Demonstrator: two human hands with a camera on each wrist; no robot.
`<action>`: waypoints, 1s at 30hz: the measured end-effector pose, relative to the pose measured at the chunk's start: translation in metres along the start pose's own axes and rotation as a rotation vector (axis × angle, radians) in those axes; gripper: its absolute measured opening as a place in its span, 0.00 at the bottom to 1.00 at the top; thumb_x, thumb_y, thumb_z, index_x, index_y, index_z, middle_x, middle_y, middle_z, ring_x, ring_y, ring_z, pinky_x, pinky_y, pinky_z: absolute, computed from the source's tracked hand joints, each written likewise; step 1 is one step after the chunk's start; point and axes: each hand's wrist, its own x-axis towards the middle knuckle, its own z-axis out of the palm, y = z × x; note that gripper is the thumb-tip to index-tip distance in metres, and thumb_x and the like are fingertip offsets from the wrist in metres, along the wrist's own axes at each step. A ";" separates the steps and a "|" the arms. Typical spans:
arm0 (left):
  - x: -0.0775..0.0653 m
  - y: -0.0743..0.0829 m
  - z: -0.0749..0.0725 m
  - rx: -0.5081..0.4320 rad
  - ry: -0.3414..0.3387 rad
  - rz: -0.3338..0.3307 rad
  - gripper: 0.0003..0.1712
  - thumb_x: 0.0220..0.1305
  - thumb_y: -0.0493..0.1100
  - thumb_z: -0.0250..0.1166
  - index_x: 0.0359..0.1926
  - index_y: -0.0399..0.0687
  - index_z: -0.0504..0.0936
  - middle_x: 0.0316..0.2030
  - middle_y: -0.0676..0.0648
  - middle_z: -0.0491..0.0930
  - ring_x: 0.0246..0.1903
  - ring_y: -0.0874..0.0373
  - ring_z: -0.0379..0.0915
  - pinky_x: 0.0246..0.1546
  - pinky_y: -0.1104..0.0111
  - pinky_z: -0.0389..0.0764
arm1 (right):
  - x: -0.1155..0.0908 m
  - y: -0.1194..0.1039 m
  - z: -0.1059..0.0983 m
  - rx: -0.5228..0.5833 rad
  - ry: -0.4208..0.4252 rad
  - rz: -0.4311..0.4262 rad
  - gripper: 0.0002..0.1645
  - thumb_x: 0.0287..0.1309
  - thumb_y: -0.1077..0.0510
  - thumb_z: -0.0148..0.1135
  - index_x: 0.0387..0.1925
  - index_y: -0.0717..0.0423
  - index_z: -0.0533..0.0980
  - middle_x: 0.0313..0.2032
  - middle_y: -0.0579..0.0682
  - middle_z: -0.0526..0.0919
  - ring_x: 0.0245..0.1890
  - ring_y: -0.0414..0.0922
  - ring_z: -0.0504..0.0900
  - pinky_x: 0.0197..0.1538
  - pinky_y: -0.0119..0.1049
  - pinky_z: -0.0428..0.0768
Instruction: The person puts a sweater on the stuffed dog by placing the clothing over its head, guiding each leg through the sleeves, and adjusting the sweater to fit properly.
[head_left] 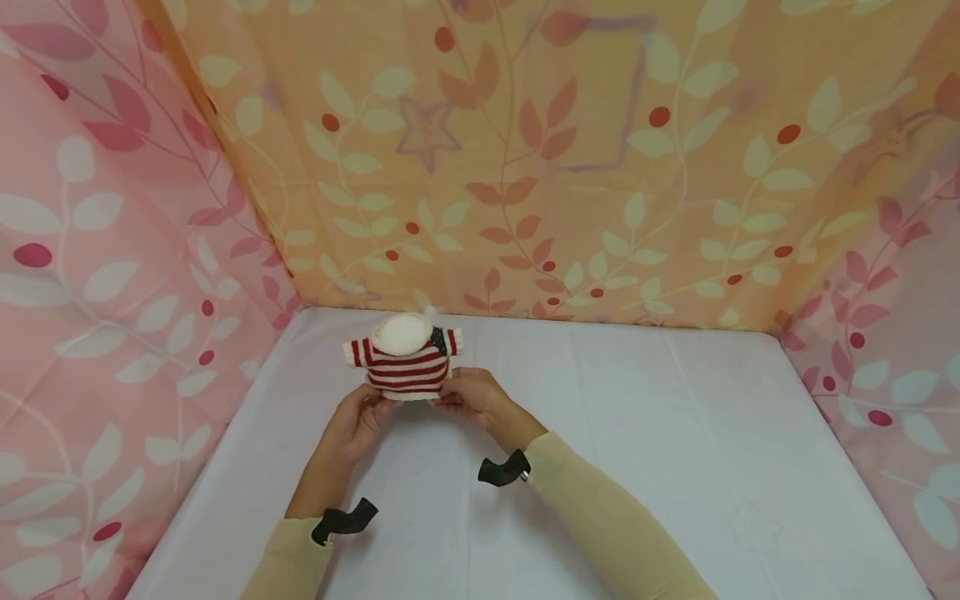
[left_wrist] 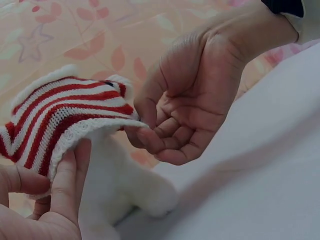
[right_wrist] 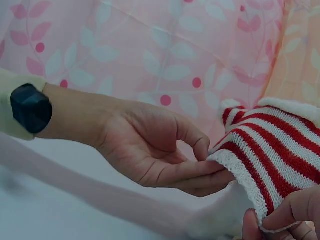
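A small knitted sweater [head_left: 408, 371] with red and white stripes sits on a white plush toy [left_wrist: 145, 192], whose limb shows below the hem. My left hand [head_left: 363, 423] pinches the white ribbed hem [right_wrist: 240, 172] on the left side, thumb outside and fingers under it. On the right side my right hand [head_left: 480, 400] pinches the same hem, seen across the toy in the left wrist view. Between the two hands the hem is spread away from the body. A rounded white part [head_left: 402, 333] shows at the neck, and most of the body is hidden under the knit.
The toy is toward the back left of a table covered with a white cloth [head_left: 637, 433]. Leaf-patterned curtains stand around it, orange [head_left: 480, 167] at the back and pink [head_left: 90, 292] at the side. Black straps [head_left: 504, 468] are on both wrists.
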 end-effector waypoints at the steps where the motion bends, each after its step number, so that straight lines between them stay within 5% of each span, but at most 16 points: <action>1: 0.000 0.000 0.000 -0.021 0.000 -0.009 0.14 0.77 0.30 0.39 0.55 0.41 0.67 0.46 0.45 0.80 0.42 0.57 0.86 0.48 0.71 0.81 | 0.000 0.001 0.000 -0.012 0.007 -0.001 0.06 0.57 0.74 0.59 0.32 0.63 0.78 0.30 0.53 0.84 0.28 0.44 0.85 0.43 0.39 0.85; 5: -0.001 0.000 -0.001 -0.066 0.005 -0.036 0.14 0.77 0.30 0.39 0.57 0.41 0.64 0.46 0.44 0.81 0.42 0.57 0.86 0.48 0.72 0.81 | 0.002 0.004 -0.001 -0.020 0.024 -0.014 0.08 0.56 0.75 0.60 0.28 0.62 0.77 0.30 0.54 0.84 0.28 0.45 0.85 0.43 0.40 0.85; 11: 0.000 0.001 -0.005 0.041 -0.005 -0.043 0.13 0.79 0.35 0.40 0.57 0.42 0.66 0.45 0.45 0.81 0.42 0.55 0.84 0.48 0.66 0.83 | 0.001 0.002 -0.004 -0.006 0.012 -0.003 0.09 0.56 0.74 0.59 0.28 0.60 0.76 0.31 0.53 0.85 0.31 0.46 0.86 0.54 0.48 0.82; 20: 0.002 0.013 -0.010 0.100 -0.036 -0.081 0.24 0.81 0.58 0.45 0.59 0.44 0.68 0.49 0.45 0.82 0.49 0.54 0.80 0.56 0.61 0.79 | 0.009 -0.008 -0.015 0.128 -0.035 0.030 0.16 0.68 0.58 0.52 0.52 0.63 0.77 0.41 0.56 0.85 0.40 0.50 0.85 0.58 0.48 0.79; 25: 0.005 0.015 -0.006 0.092 -0.035 -0.070 0.17 0.82 0.51 0.47 0.58 0.48 0.73 0.49 0.47 0.82 0.49 0.56 0.80 0.53 0.64 0.81 | 0.008 -0.014 -0.014 0.170 -0.077 0.013 0.16 0.72 0.62 0.56 0.56 0.66 0.77 0.40 0.54 0.85 0.40 0.47 0.85 0.66 0.52 0.71; 30: 0.007 0.014 -0.003 0.067 -0.038 -0.023 0.14 0.83 0.44 0.44 0.52 0.48 0.76 0.46 0.50 0.84 0.47 0.60 0.81 0.49 0.69 0.81 | 0.008 -0.016 -0.013 0.179 -0.070 -0.003 0.14 0.69 0.69 0.57 0.53 0.70 0.78 0.37 0.54 0.86 0.37 0.45 0.86 0.62 0.49 0.76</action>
